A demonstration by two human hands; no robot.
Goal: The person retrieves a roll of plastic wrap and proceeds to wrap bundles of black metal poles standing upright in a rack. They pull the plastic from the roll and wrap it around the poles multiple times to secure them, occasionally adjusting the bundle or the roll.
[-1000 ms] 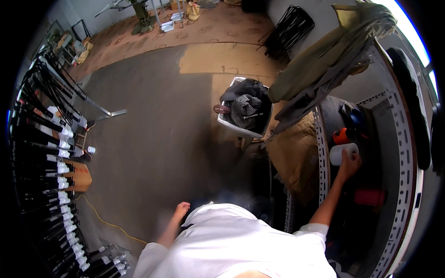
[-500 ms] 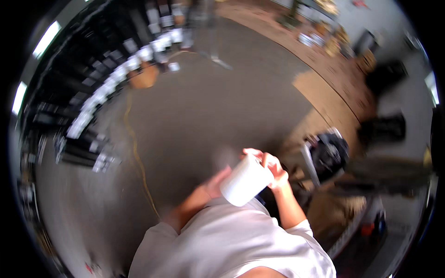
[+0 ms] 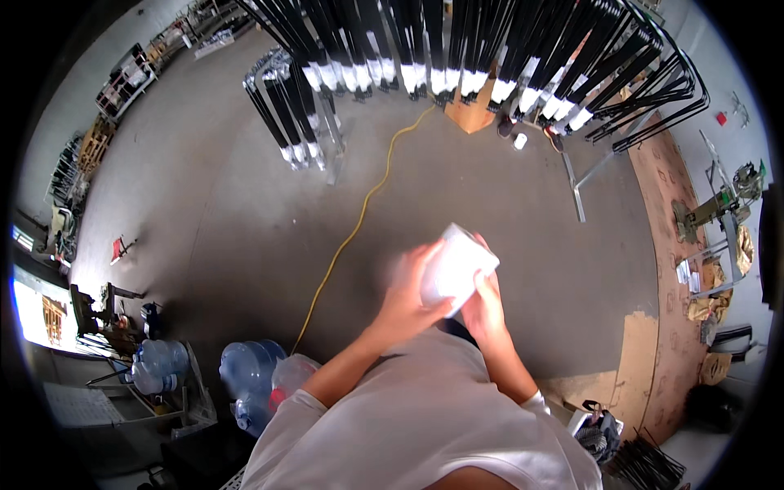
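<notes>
Head view: white container was held at chest height over the concrete floor, tilted, between both hands. Left hand wrapped its near-left side, slightly blurred; right hand gripped it from below-right, fingers curled around it. Yellow cord ran across the floor just beside. Rack of black rods stood beyond. Blue water jugs sat lower left.

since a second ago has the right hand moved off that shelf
Yes. The right hand has left the shelf and now holds the white container over the person's white shirt.
</notes>
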